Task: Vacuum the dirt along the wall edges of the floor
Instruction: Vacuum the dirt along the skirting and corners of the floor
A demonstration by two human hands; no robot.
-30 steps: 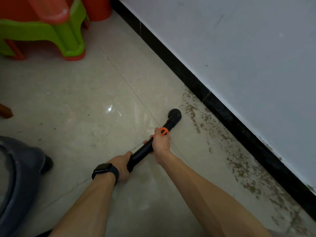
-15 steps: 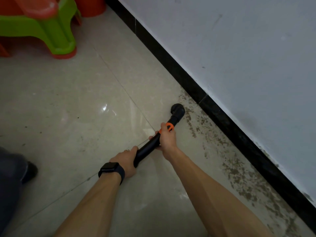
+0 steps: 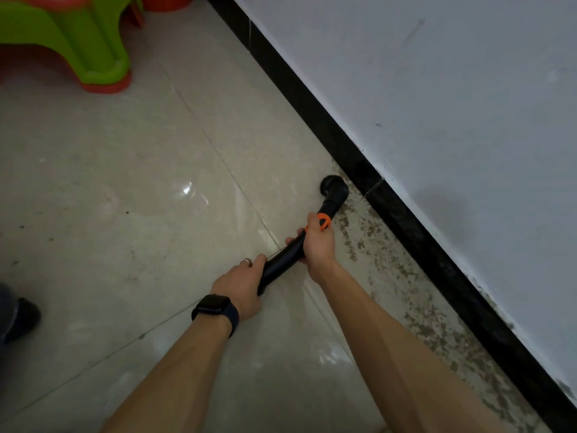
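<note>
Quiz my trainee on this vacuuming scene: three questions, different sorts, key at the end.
1. True or false: the left hand and the right hand both grip the vacuum tube.
2. Where does most of the dirt lie? A under the green stool; B beside the black skirting, nearer the person than the nozzle; C on the wall.
3. Fill in: the watch is on the ___ wrist.
Key: 1 true; 2 B; 3 left.
</note>
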